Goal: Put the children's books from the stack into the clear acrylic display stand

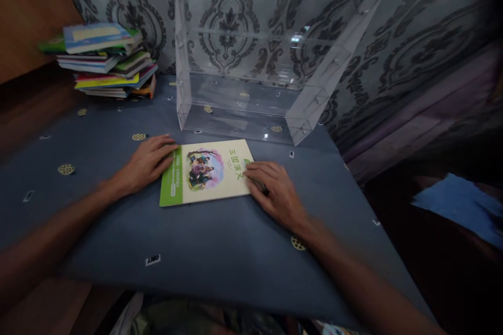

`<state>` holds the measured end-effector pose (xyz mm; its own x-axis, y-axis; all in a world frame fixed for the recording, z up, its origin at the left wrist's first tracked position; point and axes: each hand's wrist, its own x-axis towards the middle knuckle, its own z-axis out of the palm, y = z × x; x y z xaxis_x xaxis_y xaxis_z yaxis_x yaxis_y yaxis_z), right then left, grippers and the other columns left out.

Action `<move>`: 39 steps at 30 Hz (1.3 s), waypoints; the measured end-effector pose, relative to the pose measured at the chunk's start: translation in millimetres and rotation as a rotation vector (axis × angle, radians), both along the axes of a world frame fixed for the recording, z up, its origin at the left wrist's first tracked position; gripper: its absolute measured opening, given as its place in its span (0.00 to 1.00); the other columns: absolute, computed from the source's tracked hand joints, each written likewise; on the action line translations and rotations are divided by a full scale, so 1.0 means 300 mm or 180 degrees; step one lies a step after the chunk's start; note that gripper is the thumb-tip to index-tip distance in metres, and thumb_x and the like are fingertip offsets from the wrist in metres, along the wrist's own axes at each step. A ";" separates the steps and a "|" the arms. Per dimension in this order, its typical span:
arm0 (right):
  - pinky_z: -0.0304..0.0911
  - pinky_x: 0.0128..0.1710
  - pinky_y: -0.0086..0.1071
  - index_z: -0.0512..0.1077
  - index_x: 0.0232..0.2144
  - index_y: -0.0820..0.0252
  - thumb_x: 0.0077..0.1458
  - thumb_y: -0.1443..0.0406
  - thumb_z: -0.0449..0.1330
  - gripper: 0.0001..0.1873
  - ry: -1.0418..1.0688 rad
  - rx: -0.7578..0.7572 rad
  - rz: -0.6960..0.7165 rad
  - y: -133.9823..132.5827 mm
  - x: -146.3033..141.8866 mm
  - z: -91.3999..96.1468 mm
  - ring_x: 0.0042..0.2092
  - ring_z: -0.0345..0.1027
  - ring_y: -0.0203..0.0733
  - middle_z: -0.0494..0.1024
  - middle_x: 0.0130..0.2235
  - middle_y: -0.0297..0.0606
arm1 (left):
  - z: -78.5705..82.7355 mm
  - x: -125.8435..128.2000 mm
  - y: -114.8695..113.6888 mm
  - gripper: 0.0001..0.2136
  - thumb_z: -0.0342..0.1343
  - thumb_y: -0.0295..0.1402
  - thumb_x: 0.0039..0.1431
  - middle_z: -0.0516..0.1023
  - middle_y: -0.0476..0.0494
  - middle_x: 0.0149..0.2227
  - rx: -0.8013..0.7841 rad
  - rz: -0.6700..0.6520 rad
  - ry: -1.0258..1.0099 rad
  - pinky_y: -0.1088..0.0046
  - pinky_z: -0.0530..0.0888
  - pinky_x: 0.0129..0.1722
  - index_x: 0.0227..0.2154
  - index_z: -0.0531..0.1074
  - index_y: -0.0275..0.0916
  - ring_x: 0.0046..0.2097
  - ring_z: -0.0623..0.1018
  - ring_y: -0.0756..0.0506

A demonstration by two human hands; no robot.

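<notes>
A cream book with a green strip and a painted picture of several figures lies flat on the blue cloth, its cover up and its title turned sideways. My left hand rests at the green end, fingers stretched out and their tips on the edge of the cover. On the opposite side, my right hand lies over the edge, with its fingers extended onto the cover. A dark spot shows between its fingers and thumb, too unclear to name. Neither hand lifts the book off the table.
Behind the book stands a clear acrylic shelf rack against the patterned wall. A leaning stack of books is at the back left. The table's cloth ends at the right edge, beyond which lies something blue.
</notes>
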<state>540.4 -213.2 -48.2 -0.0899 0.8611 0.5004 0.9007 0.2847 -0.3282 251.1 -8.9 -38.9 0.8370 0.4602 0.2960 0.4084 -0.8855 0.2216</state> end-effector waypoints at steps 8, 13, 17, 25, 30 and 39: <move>0.62 0.57 0.49 0.72 0.53 0.60 0.68 0.66 0.49 0.16 -0.0468 -0.0435 0.0918 0.106 -0.124 0.055 0.58 0.66 0.50 0.76 0.54 0.48 | -0.011 -0.043 0.068 0.22 0.44 0.48 0.70 0.77 0.39 0.54 -0.0548 0.0207 -0.0160 0.53 0.70 0.58 0.52 0.75 0.42 0.58 0.74 0.39; 0.61 0.56 0.49 0.69 0.57 0.60 0.68 0.64 0.52 0.18 -0.0818 -0.0727 0.1156 0.272 -0.253 0.078 0.56 0.63 0.51 0.72 0.54 0.49 | -0.026 -0.031 0.066 0.19 0.46 0.45 0.69 0.78 0.40 0.52 -0.0577 0.0266 -0.0369 0.54 0.71 0.56 0.50 0.77 0.43 0.55 0.76 0.40; 0.61 0.52 0.46 0.71 0.57 0.58 0.69 0.60 0.51 0.19 -0.0827 -0.0710 0.1105 0.378 -0.325 0.072 0.50 0.60 0.50 0.70 0.51 0.49 | -0.030 -0.033 0.065 0.18 0.47 0.43 0.69 0.78 0.40 0.52 -0.0543 0.0289 -0.0383 0.55 0.71 0.56 0.50 0.77 0.43 0.54 0.76 0.41; 0.60 0.51 0.45 0.75 0.55 0.50 0.68 0.57 0.52 0.18 -0.0806 -0.0756 0.1507 0.316 -0.381 0.075 0.50 0.58 0.50 0.69 0.47 0.46 | -0.030 -0.030 0.070 0.18 0.47 0.44 0.68 0.78 0.41 0.51 -0.0644 0.0263 -0.0446 0.56 0.72 0.55 0.49 0.78 0.43 0.53 0.76 0.41; 0.59 0.54 0.46 0.74 0.55 0.51 0.68 0.58 0.53 0.17 -0.0710 -0.0770 0.1630 0.219 -0.395 0.082 0.51 0.59 0.49 0.69 0.50 0.46 | -0.025 -0.028 0.063 0.19 0.47 0.44 0.68 0.79 0.40 0.51 -0.0628 0.0236 -0.0491 0.56 0.72 0.55 0.49 0.78 0.41 0.53 0.76 0.40; 0.60 0.50 0.42 0.76 0.49 0.53 0.68 0.63 0.52 0.14 -0.0834 -0.0653 0.1451 0.180 -0.413 0.056 0.48 0.59 0.48 0.70 0.46 0.45 | 0.006 0.003 0.029 0.17 0.46 0.42 0.68 0.80 0.40 0.43 -0.0269 0.0207 -0.0307 0.58 0.72 0.52 0.44 0.77 0.39 0.47 0.77 0.41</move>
